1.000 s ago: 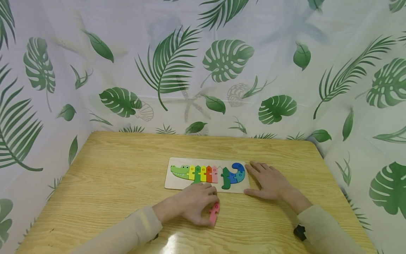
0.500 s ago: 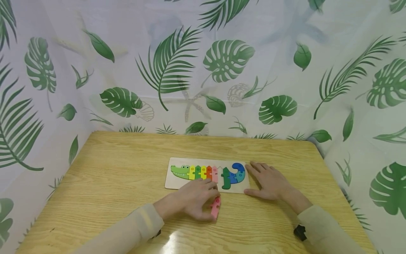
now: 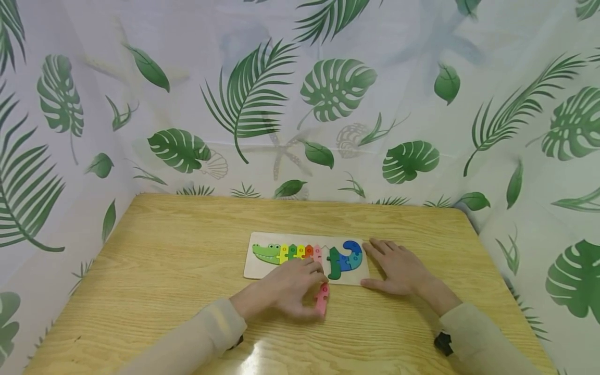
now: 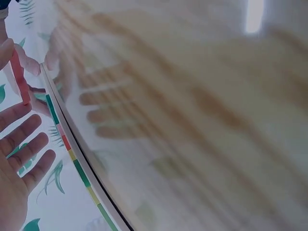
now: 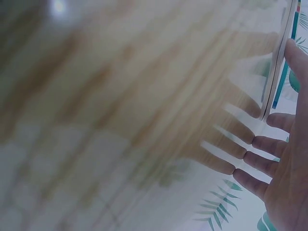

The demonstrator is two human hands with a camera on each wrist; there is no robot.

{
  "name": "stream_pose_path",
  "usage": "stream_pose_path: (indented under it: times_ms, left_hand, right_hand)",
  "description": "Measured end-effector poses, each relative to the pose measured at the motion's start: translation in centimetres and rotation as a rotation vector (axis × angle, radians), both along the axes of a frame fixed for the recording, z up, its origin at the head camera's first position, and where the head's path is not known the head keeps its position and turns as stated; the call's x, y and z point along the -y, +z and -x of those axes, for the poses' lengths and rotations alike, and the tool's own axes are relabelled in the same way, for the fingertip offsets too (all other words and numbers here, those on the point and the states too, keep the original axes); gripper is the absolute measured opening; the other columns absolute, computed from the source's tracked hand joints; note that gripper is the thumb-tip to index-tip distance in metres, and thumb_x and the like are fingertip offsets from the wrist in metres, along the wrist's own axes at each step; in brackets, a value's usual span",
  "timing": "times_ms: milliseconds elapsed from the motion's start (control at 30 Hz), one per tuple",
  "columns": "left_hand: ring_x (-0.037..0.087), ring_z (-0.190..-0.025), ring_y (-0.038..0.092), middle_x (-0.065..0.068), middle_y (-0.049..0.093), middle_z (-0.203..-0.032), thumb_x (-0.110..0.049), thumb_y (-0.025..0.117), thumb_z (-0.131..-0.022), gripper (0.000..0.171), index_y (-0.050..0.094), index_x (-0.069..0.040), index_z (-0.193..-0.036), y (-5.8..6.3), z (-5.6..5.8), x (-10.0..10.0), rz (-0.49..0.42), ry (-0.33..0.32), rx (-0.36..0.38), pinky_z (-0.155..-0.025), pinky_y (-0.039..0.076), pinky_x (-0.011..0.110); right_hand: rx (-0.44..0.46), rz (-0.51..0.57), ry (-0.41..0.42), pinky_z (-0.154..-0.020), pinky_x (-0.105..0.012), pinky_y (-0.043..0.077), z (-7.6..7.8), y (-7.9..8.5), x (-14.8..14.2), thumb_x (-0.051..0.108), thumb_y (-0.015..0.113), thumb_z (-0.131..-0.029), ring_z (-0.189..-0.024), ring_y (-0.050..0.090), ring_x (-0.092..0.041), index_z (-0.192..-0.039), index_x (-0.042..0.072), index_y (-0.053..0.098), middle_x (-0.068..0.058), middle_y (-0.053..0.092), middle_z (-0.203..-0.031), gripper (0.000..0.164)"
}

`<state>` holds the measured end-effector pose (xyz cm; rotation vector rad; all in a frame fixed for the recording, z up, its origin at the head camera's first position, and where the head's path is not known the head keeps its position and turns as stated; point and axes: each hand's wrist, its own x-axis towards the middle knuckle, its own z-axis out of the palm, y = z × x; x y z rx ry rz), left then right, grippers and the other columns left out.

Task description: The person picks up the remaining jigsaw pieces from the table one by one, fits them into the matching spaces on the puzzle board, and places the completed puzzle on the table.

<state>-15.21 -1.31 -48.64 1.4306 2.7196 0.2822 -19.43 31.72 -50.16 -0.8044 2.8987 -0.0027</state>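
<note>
In the head view, my left hand (image 3: 292,286) pinches a pink puzzle piece (image 3: 321,299) between thumb and index finger, just off the near edge of a pale wooden crocodile puzzle board (image 3: 262,270). The left wrist view shows the same pink piece (image 4: 19,77) held on edge, other fingers spread. On the board lie a green head piece (image 3: 266,252), several coloured body pieces, a dark green leg piece (image 3: 334,264) and a blue tail (image 3: 352,255). A bare slot shows between the pink body piece and the dark green leg. My right hand (image 3: 396,268) rests flat, fingers spread, at the board's right end.
The wood-grain table (image 3: 187,234) carries the board near its middle. Behind and at both sides hangs a white sheet (image 3: 262,31) with green leaf prints. A dark object (image 3: 442,344) shows at the right cuff.
My left hand has moved forward and slightly right with the pink puzzle piece, closer to the board, covering more of its near edge. My right hand and the board have stayed put.
</note>
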Motion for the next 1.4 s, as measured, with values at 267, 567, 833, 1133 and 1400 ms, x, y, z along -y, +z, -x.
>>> stream_pose_path:
  times_ms: [267, 567, 833, 1133, 1400]
  left_hand:
    - [0.017, -0.123, 0.061, -0.001, 0.066, -0.134, -0.07, 0.057, -0.092, 0.068, 0.067, -0.02, -0.137, 0.5, 0.6, -0.2, 0.014, 0.021, -0.005, -0.107, 0.053, 0.036]
    - [0.017, -0.119, 0.061, -0.001, 0.066, -0.133, -0.073, 0.058, -0.092, 0.071, 0.067, -0.02, -0.137, 0.5, 1.8, -0.6, 0.007, 0.036, -0.025, -0.103, 0.055, 0.033]
    - [0.015, -0.116, 0.059, -0.003, 0.067, -0.129, -0.071, 0.061, -0.092, 0.065, 0.068, -0.022, -0.133, 0.6, 2.8, -0.8, -0.006, 0.053, -0.037, -0.098, 0.055, 0.031]
    - [0.015, -0.118, 0.059, -0.003, 0.066, -0.132, -0.073, 0.063, -0.091, 0.068, 0.067, -0.022, -0.136, 0.4, 3.6, -1.0, 0.007, 0.098, 0.003, -0.102, 0.054, 0.032]
    - [0.017, -0.122, 0.059, -0.001, 0.065, -0.136, -0.071, 0.068, -0.089, 0.071, 0.067, -0.02, -0.138, 0.6, 4.2, -1.3, -0.021, 0.155, 0.065, -0.106, 0.053, 0.034]
  right_hand:
    - [-0.003, -0.002, 0.001, -0.115, -0.07, 0.041, 0.0, -0.1, 0.0, 0.087, 0.049, -0.089, -0.149, 0.045, -0.047, -0.163, 0.012, 0.039, -0.021, 0.042, -0.166, 0.107]
    - [-0.006, 0.001, 0.004, -0.114, -0.071, 0.042, 0.1, -0.2, 0.0, 0.087, 0.049, -0.089, -0.149, 0.045, -0.047, -0.163, 0.012, 0.038, -0.021, 0.043, -0.166, 0.107]
    - [-0.013, 0.004, 0.008, -0.114, -0.07, 0.042, 0.0, -0.2, -0.1, 0.087, 0.049, -0.089, -0.148, 0.046, -0.046, -0.163, 0.012, 0.039, -0.021, 0.043, -0.165, 0.107]
    - [-0.015, 0.012, 0.009, -0.114, -0.07, 0.042, 0.0, -0.1, -0.1, 0.086, 0.051, -0.089, -0.147, 0.047, -0.047, -0.163, 0.011, 0.04, -0.021, 0.044, -0.165, 0.105]
    - [-0.025, 0.012, 0.018, -0.114, -0.07, 0.043, 0.0, -0.1, -0.1, 0.084, 0.052, -0.089, -0.147, 0.048, -0.046, -0.163, 0.012, 0.039, -0.021, 0.044, -0.165, 0.104]
